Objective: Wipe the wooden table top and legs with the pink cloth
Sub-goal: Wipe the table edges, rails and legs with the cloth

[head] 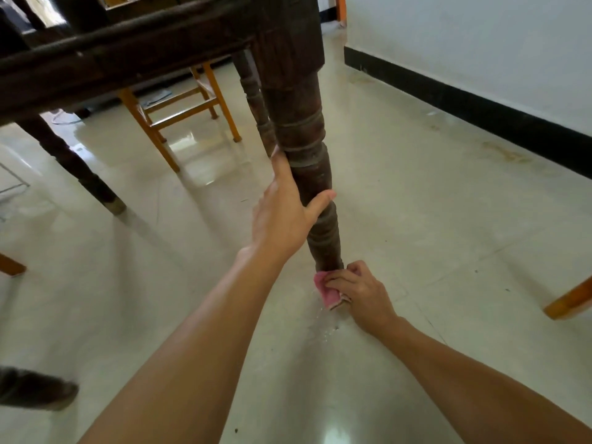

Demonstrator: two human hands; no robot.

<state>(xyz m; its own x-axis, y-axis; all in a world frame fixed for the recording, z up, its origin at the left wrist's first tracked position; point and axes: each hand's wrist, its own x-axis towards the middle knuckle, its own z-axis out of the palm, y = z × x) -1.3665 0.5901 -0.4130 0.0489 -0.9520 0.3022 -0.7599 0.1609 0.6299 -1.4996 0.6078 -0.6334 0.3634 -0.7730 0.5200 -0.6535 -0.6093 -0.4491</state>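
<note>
Left hand (282,216) clasped table leg (304,139) mid-shaft, thumb hooked round. Right hand (362,293), below it, pinched pink cloth (326,291) against leg foot at floor. We judged best: wrap cloth round, rub upward through grooves.

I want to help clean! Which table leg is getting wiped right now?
Find the dark wooden table; its nearest leg, a turned one with rings, stands closest to the white wall. The left hand grips its middle, and the right hand presses a pink cloth against its foot; no other leg has hands on it.
</note>
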